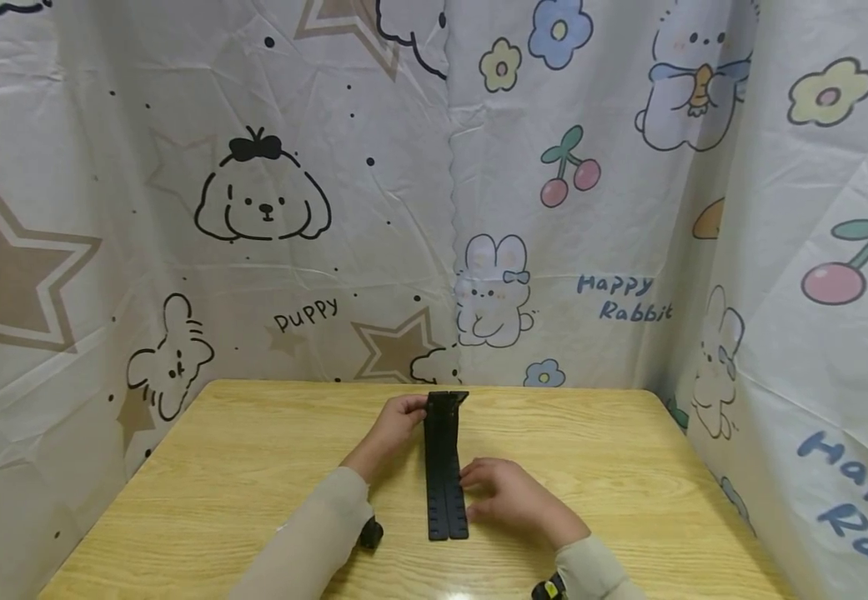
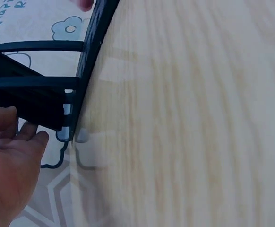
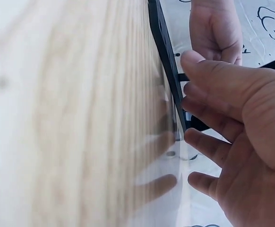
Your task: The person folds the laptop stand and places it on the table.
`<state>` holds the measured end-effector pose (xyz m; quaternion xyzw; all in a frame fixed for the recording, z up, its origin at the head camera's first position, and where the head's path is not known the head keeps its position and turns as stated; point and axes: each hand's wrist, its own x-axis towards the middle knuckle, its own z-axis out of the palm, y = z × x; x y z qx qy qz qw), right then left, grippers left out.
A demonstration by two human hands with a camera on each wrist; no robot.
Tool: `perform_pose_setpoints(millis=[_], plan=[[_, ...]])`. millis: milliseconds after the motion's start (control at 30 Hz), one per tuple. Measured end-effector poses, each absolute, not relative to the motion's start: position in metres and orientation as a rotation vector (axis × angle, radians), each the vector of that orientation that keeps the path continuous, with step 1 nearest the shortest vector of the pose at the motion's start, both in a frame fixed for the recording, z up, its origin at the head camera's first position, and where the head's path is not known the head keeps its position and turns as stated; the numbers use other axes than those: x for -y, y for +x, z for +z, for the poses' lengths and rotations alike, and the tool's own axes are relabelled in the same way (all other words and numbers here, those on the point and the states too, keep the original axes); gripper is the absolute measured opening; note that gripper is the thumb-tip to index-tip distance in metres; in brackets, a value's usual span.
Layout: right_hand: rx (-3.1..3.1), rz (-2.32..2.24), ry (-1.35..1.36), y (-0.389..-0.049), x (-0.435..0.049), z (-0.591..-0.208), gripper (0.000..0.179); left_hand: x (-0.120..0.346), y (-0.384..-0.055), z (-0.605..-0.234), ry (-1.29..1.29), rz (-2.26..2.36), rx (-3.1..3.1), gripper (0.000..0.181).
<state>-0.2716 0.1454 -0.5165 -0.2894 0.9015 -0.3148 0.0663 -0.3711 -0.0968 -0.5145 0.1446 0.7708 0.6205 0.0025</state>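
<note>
A long black folding stand (image 1: 443, 467) stands on the table, its narrow base running toward me and its far end raised. My left hand (image 1: 396, 421) is at the raised far end, with thumb and fingers pinching the edge of a dark panel (image 2: 31, 97) in the left wrist view. Two slim struts (image 2: 38, 46) join the stand's base bar there. Beside the right edge of the base is my right hand (image 1: 512, 493), fingers spread and slightly bent, fingertips right at the edge. In the right wrist view, nothing is gripped between its thumb and fingers.
The wooden table (image 1: 576, 433) has its far edge close behind the stand. A pale curtain (image 1: 373, 208) printed with cartoon animals, stars and flowers hangs behind and along both sides. A black wrist device (image 1: 371, 533) is on the left sleeve, another (image 1: 549, 587) by the right.
</note>
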Motion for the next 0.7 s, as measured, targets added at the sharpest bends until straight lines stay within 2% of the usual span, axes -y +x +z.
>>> perform_pose_setpoints(millis=[333, 700], plan=[[-2.733, -1.121, -0.803, -0.286, -0.145, -0.515, 0.033, 0.100, -0.364, -0.512, 0.409, 1.907, -2.466, 0.027], [-2.856, -1.260, -0.680, -0.308, -0.147, -0.509, 0.030, 0.110, -0.352, -0.509, 0.574, 1.728, -2.541, 0.050]])
